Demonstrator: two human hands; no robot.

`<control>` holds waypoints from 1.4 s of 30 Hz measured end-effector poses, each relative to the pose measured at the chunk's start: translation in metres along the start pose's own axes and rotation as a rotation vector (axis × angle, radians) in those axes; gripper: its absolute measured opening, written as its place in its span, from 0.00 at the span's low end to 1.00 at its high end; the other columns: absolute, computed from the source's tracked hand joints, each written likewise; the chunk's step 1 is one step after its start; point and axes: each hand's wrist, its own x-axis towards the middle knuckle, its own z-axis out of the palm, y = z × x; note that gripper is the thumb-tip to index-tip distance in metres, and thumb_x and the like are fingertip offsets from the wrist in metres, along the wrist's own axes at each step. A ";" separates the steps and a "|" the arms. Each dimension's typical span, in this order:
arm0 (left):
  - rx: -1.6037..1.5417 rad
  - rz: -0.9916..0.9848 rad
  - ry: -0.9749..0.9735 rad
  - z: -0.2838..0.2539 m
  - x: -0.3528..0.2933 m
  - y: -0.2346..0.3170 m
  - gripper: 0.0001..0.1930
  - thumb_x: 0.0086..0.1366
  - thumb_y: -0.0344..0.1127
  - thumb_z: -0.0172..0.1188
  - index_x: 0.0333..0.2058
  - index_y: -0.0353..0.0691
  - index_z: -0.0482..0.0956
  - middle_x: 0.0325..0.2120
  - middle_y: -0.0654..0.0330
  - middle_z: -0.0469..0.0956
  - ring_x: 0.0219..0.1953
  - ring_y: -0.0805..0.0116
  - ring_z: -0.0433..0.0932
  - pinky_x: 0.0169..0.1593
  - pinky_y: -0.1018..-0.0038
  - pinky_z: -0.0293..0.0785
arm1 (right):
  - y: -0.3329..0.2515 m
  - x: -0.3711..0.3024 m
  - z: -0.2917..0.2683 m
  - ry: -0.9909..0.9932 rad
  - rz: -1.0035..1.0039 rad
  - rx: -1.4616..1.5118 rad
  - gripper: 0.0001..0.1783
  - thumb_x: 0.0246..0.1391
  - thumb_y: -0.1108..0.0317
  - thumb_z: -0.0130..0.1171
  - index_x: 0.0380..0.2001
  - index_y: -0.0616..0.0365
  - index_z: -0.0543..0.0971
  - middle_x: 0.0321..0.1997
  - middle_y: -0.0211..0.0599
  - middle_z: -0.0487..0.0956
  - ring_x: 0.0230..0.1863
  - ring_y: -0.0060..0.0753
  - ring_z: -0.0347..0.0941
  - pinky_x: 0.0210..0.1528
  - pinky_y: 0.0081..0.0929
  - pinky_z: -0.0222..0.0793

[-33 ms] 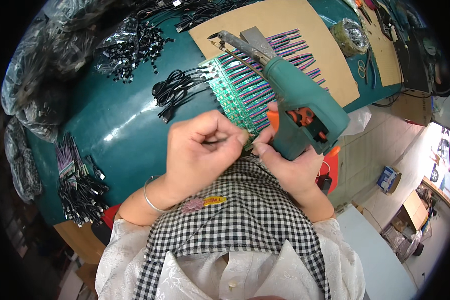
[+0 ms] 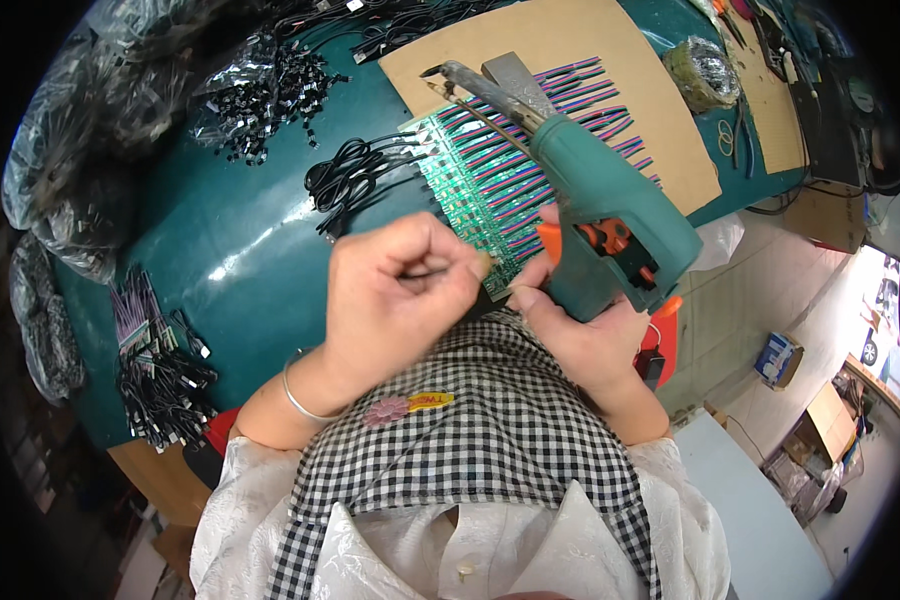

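My right hand [image 2: 592,342] grips a green soldering gun [image 2: 605,175] with an orange trigger, its metal tip pointing to the far left. Its thumb and a fingertip also pinch at the near end of a panel of green circuit boards [image 2: 458,188]. My left hand [image 2: 395,290] is closed in a pinch just left of that end; whatever lies between its fingertips is hidden. Rows of dark, pink and blue wires [image 2: 525,190] run rightward from the panel. A coiled black cable [image 2: 345,178] joins its far left side.
A brown board [image 2: 660,130] lies under the wires, with a grey metal block [image 2: 518,82] on it. Small black parts [image 2: 275,100] are heaped at the far left, beside plastic bags [image 2: 100,130]. Bundled cables [image 2: 160,375] lie near left; a wire spool [image 2: 702,75] stands far right.
My left hand has drawn slightly left, away from the panel's near end, uncovering more of it. The soldering gun has shifted very slightly to the right.
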 end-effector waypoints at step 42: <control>0.842 0.056 0.095 -0.027 0.075 -0.013 0.06 0.42 0.31 0.58 0.18 0.35 0.78 0.12 0.55 0.74 0.16 0.63 0.76 0.25 0.73 0.73 | 0.001 -0.024 -0.057 -0.096 0.036 -0.200 0.23 0.41 0.80 0.59 0.44 0.70 0.67 0.31 0.45 0.74 0.21 0.27 0.70 0.21 0.19 0.69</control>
